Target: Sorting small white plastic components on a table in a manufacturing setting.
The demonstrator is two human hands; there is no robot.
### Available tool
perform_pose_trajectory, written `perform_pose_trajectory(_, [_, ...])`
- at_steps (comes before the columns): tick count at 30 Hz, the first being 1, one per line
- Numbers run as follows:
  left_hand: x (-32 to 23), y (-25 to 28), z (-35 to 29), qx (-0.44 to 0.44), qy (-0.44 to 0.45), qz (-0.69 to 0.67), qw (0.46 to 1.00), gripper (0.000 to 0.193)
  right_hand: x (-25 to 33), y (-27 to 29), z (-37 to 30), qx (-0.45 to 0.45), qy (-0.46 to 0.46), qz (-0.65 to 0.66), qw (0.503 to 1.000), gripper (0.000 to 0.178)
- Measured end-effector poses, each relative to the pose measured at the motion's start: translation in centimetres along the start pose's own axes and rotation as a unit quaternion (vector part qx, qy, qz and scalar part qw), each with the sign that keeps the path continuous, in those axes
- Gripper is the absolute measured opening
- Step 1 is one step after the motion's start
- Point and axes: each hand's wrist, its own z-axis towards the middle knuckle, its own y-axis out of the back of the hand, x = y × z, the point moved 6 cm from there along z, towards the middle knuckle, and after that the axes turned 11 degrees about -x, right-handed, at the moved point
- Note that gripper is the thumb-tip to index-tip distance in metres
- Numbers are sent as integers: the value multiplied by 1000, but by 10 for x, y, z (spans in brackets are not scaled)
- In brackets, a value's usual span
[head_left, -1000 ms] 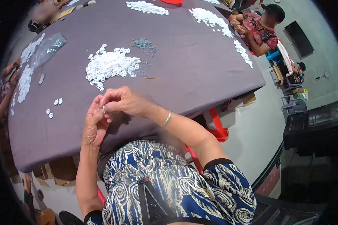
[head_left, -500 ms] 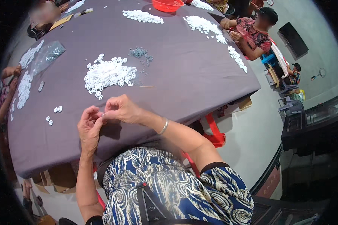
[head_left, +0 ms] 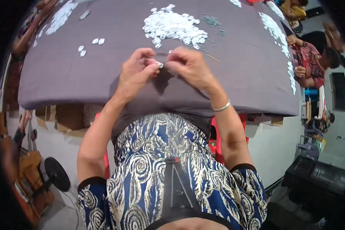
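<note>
My left hand (head_left: 136,73) pinches a small white plastic piece (head_left: 160,65) with holes in it, between thumb and forefinger, above the near edge of the cloth-covered table. Close on its right, my right hand (head_left: 189,65) has thumb and fingers drawn together; anything between them is too small and blurred to make out. Beyond both hands lies a heap of similar white pieces (head_left: 172,28). Small dark grey-green pins (head_left: 214,25) are scattered to the right of the heap. A thin wooden stick (head_left: 212,58) rests just past my right hand. Two white pairs (head_left: 98,41) lie off to the left.
A grey tablecloth (head_left: 249,73) covers the table. More white heaps lie at far left (head_left: 61,17) and far right (head_left: 274,32). A person in a red patterned shirt (head_left: 310,63) works at the right side. A black fan (head_left: 56,173) stands on the floor at left.
The view has tilted down and shifted left, so the table sits higher in the picture. My hands have moved slightly apart, and the white piece now shows in my left fingertips.
</note>
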Motion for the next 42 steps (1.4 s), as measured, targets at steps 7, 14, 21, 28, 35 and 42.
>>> perform_pose_trajectory(7, [0,11,2,-39,-28,5,999,24,-15,65,26,-102,19,-152,983,6])
perform_pose_trajectory(14, [5,8,0,-20,-14,1,1000,27,-29,48,38,6,102,-264,959,8])
perform_pose_trajectory(21, [3,6,0,-43,-15,-6,999,26,-32,34,41,55,121,-314,940,10])
perform_pose_trajectory(28, [5,1,5,-49,-44,-6,998,24,-4,9,26,4,-42,-84,996,10])
perform_pose_trajectory(35, [9,4,7,-46,-59,14,997,25,-7,-21,17,36,-128,117,984,13])
perform_pose_trajectory(42, [9,4,5,-40,-56,42,997,31,-11,-26,14,14,-178,202,963,11])
